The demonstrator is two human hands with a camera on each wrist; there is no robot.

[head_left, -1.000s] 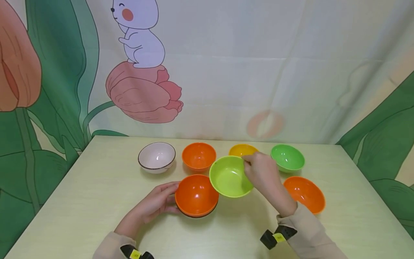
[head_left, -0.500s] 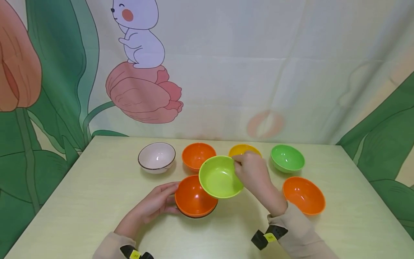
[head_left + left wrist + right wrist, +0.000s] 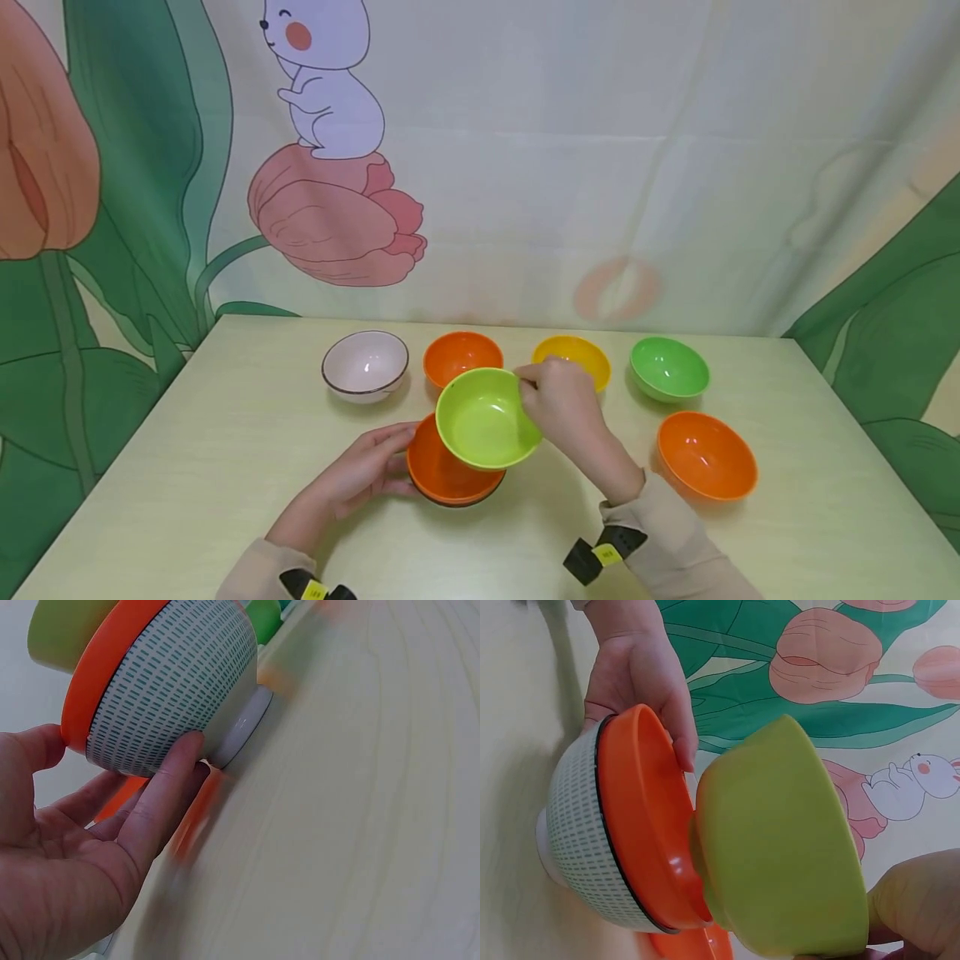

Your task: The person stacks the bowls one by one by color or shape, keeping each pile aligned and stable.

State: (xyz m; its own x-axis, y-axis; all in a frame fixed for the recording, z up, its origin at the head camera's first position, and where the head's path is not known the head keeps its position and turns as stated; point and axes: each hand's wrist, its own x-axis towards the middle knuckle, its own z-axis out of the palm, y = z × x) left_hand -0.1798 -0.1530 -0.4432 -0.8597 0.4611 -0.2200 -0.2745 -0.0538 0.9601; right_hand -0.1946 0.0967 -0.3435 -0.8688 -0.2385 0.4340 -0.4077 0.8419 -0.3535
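My left hand (image 3: 371, 469) holds a stack at its left side. The stack is a patterned bowl (image 3: 180, 682) with green dashes and a white foot, with an orange bowl (image 3: 649, 817) nested inside. In the left wrist view, the thumb touches the orange rim while the other fingers lie along the patterned side. My right hand (image 3: 562, 404) pinches the rim of a lime-green bowl (image 3: 487, 421). That bowl hangs tilted over the stack and covers part of the orange bowl's inside. In the right wrist view, its base dips into the orange bowl's opening; whether they touch, I cannot tell.
Along the back of the table (image 3: 225, 433) stand a white bowl (image 3: 365, 364) with a dark rim, another orange bowl (image 3: 459, 354), a yellow bowl (image 3: 577, 354) and a green bowl (image 3: 669, 369). One more orange bowl (image 3: 707, 456) sits at the right, near the right forearm.
My right hand has carried the lime-green bowl leftward until it hangs over the orange bowl. More of the yellow bowl now shows. My left hand has stayed on the stack.
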